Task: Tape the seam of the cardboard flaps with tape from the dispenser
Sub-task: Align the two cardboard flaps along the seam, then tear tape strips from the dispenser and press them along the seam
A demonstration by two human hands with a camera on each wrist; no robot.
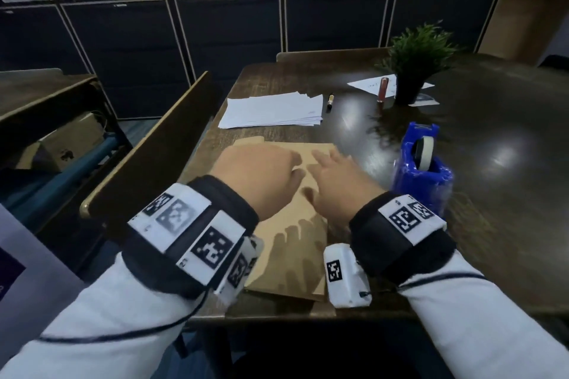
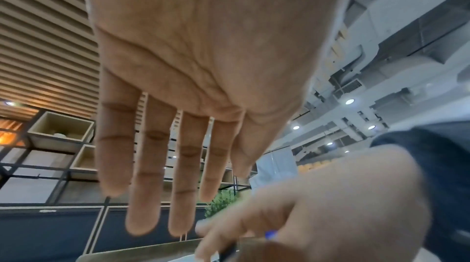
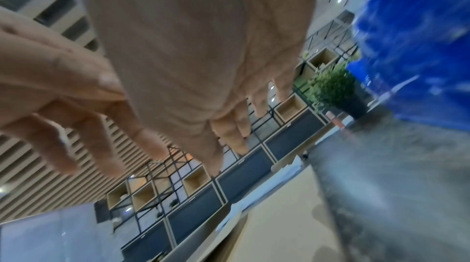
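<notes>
A flat brown cardboard piece [image 1: 295,224] lies on the dark wooden table [image 1: 492,163], near its front left corner. Both of my hands hover over its far half. My left hand [image 1: 264,169] is empty, and the left wrist view shows its fingers [image 2: 142,196] straight and spread. Just to its right, my right hand [image 1: 332,178] is empty too, fingers relaxed and loosely spread [image 3: 229,125]. The blue tape dispenser [image 1: 421,166] stands right of the cardboard and holds a pale tape roll [image 1: 426,151]. In the right wrist view the blurred dispenser [image 3: 419,45] looms close by, with the cardboard [image 3: 279,216] below.
Behind the cardboard lie a stack of white papers [image 1: 274,111] and a marker [image 1: 330,101]. A potted plant [image 1: 412,71], a red cylinder [image 1: 383,89] and more paper sit at the back right. A chair back [image 1: 147,157] stands at the table's left edge.
</notes>
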